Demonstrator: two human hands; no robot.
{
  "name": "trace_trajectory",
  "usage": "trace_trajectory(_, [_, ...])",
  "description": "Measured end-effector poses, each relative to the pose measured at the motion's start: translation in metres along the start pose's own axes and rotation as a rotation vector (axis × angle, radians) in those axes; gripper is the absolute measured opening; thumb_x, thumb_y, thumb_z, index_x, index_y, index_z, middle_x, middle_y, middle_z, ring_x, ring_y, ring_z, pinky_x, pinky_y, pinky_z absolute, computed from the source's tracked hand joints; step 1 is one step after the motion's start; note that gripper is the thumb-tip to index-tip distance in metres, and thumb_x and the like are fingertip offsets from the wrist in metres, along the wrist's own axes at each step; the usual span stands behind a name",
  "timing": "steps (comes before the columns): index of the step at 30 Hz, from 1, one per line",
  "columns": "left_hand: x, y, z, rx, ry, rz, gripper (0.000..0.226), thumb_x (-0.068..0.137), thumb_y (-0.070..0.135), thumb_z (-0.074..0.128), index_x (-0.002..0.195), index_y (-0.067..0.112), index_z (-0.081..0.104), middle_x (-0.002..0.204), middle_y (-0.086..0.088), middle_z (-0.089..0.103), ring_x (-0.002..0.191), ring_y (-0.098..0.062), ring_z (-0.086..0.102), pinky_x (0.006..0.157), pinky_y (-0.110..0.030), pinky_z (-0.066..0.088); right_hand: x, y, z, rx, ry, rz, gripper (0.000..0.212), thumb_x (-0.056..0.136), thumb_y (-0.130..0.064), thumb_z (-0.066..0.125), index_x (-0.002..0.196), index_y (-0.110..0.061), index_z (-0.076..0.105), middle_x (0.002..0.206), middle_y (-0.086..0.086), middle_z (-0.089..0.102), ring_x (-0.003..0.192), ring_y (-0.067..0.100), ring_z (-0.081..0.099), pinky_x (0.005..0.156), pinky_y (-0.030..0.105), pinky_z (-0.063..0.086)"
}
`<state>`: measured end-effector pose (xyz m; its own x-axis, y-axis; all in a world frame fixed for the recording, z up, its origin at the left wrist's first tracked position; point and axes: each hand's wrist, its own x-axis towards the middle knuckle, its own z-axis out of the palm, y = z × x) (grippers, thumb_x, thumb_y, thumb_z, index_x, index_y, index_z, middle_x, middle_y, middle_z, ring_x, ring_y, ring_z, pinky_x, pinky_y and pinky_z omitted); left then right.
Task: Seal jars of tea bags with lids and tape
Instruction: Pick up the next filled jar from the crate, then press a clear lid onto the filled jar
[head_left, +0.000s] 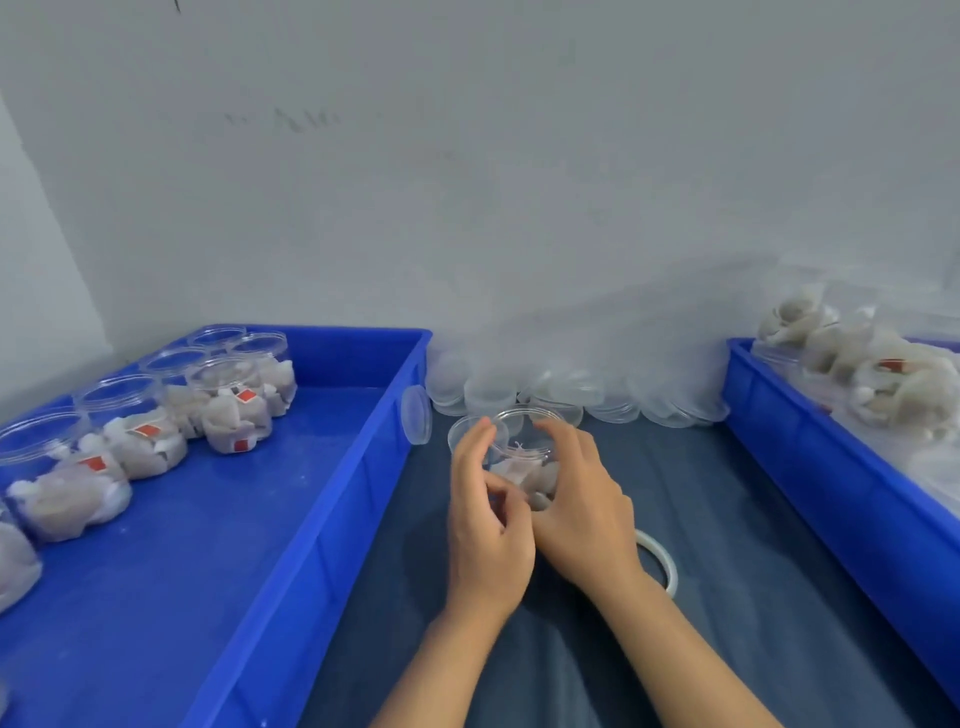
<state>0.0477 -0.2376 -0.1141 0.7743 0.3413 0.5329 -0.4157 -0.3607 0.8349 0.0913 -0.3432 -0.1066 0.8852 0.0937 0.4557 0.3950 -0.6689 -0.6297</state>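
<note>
— Which step is going on?
— Both hands, left hand (485, 519) and right hand (582, 506), are curling fingers round the jar (524, 457) on the surface; lidding, I'd judge.
— Next?
— Probably reaching the tape roll (660, 561) beside the right wrist.

A dark blue cloth-covered surface (753, 597) carries a blue tray (322, 519) at its left edge, another blue tray (810, 467) at its right, clear lids (571, 395) along the back edge, and a tape roll (662, 558) between the trays.

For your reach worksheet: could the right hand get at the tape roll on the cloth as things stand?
Probably yes: the tape roll lies just beside the right hand, nothing between, but that hand holds the jar.
</note>
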Motion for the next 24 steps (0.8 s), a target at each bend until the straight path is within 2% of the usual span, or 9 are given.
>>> trace_trajectory(2, [0.001,-0.008,0.004,-0.021,0.032,0.073,0.073,0.088,-0.011,0.059,0.152,0.021,0.046,0.141,-0.007,0.060,0.093,-0.021,0.066,0.082,-0.024,0.055,0.000,0.004,0.001,0.011,0.010,-0.013,0.073,0.076,-0.044,0.069,0.138,-0.058,0.031,0.138,-0.033,0.037,0.102,0.008,0.062,0.069,0.039,0.041])
trace_trajectory(6, [0.002,-0.012,0.009,-0.018,0.042,0.134,0.069,0.084,0.005,0.065,0.150,0.017,0.048,0.156,0.008,0.048,0.092,-0.020,0.067,0.076,-0.026,0.056,0.002,0.009,-0.001,0.021,-0.019,-0.019,0.080,0.078,-0.040,0.075,0.141,-0.057,0.030,0.139,-0.030,0.037,0.106,0.007,0.059,0.070,0.040,0.046])
trace_trajectory(10, [0.004,-0.018,0.005,0.161,0.133,0.152,0.071,0.083,0.023,0.074,0.150,0.023,0.052,0.156,0.011,0.049,0.134,-0.013,0.052,0.107,-0.039,0.049,0.006,0.006,-0.011,0.038,-0.114,-0.075,0.082,0.080,-0.045,0.071,0.145,-0.062,0.025,0.142,-0.028,0.038,0.109,0.008,0.061,0.081,0.047,0.055])
trace_trajectory(13, [0.014,-0.021,-0.001,0.052,0.065,-0.058,0.076,0.082,0.041,0.077,0.152,0.045,0.048,0.153,0.020,0.053,0.143,-0.003,0.048,0.116,-0.041,0.045,0.019,0.016,-0.025,0.180,-0.291,-0.108,0.091,0.079,-0.031,0.068,0.148,-0.067,0.022,0.137,-0.035,0.049,0.113,0.007,0.066,0.087,0.041,0.059])
trace_trajectory(16, [0.016,-0.020,-0.002,-0.101,-0.001,-0.203,0.085,0.072,0.056,0.081,0.147,0.064,0.041,0.137,0.025,0.065,0.125,0.003,0.063,0.106,-0.035,0.054,0.043,0.037,-0.032,0.314,-0.327,-0.029,0.097,0.078,-0.009,0.057,0.149,-0.066,0.025,0.123,-0.031,0.062,0.107,0.000,0.071,0.073,0.024,0.059])
trace_trajectory(18, [0.017,-0.020,0.001,-0.098,0.034,-0.206,0.085,0.071,0.056,0.082,0.145,0.066,0.042,0.133,0.027,0.066,0.122,0.006,0.063,0.104,-0.028,0.053,0.061,0.047,-0.027,0.229,-0.232,-0.012,0.086,0.085,0.000,0.055,0.146,-0.058,0.037,0.116,-0.025,0.066,0.098,0.003,0.073,0.077,0.028,0.058])
trace_trajectory(20, [0.016,-0.023,0.003,-0.114,0.066,-0.217,0.083,0.075,0.050,0.082,0.145,0.066,0.040,0.134,0.024,0.066,0.123,0.002,0.064,0.106,-0.030,0.053,0.077,0.052,-0.016,0.020,-0.189,-0.028,0.068,0.093,-0.005,0.059,0.142,-0.051,0.047,0.124,-0.023,0.063,0.103,0.005,0.068,0.093,0.041,0.056])
trace_trajectory(22, [0.016,-0.023,0.002,-0.122,0.104,-0.226,0.081,0.078,0.050,0.079,0.145,0.067,0.038,0.134,0.020,0.066,0.123,-0.002,0.065,0.107,-0.037,0.054,0.087,0.052,-0.001,-0.154,-0.286,-0.093,0.057,0.096,-0.015,0.064,0.141,-0.046,0.050,0.140,-0.021,0.052,0.121,0.012,0.058,0.101,0.048,0.052])
trace_trajectory(24, [0.016,-0.023,0.000,-0.118,0.131,-0.221,0.080,0.079,0.051,0.077,0.145,0.069,0.035,0.133,0.019,0.067,0.123,-0.003,0.065,0.106,-0.039,0.054,0.095,0.048,0.015,-0.265,-0.414,-0.168,0.045,0.098,-0.025,0.063,0.140,-0.041,0.056,0.148,-0.022,0.042,0.131,0.013,0.047,0.099,0.048,0.051])
